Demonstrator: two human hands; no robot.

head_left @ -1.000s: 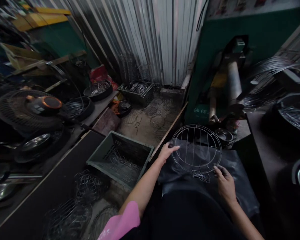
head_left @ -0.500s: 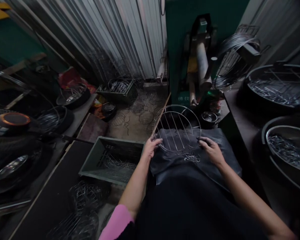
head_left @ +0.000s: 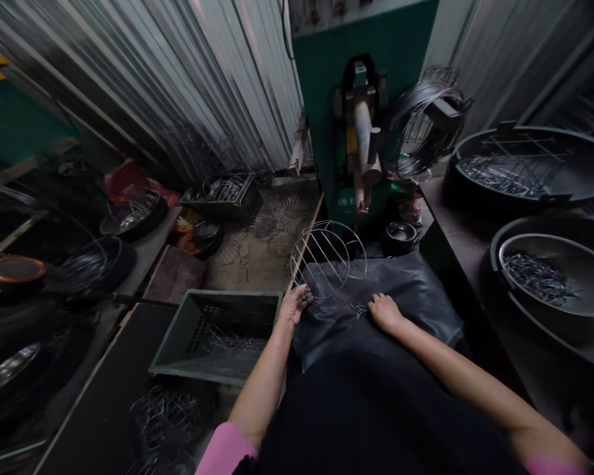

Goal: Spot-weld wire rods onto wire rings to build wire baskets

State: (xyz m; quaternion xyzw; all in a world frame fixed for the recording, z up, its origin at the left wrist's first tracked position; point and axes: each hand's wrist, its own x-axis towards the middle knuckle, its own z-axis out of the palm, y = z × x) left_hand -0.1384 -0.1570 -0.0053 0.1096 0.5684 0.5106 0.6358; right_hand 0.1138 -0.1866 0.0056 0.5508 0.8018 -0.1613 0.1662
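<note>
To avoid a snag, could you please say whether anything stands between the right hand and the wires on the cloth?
Nothing visible does: the right hand is close beside the wires, and the rack lies beyond them.

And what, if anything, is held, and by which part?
The left hand holds the wire rack by its near-left rim. Whether the right hand grips wire pieces cannot be told.

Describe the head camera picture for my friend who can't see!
The left hand holds a round wire rack over a dark sheet; the right hand is at small wire pieces. A green crate stands to the left.
</note>
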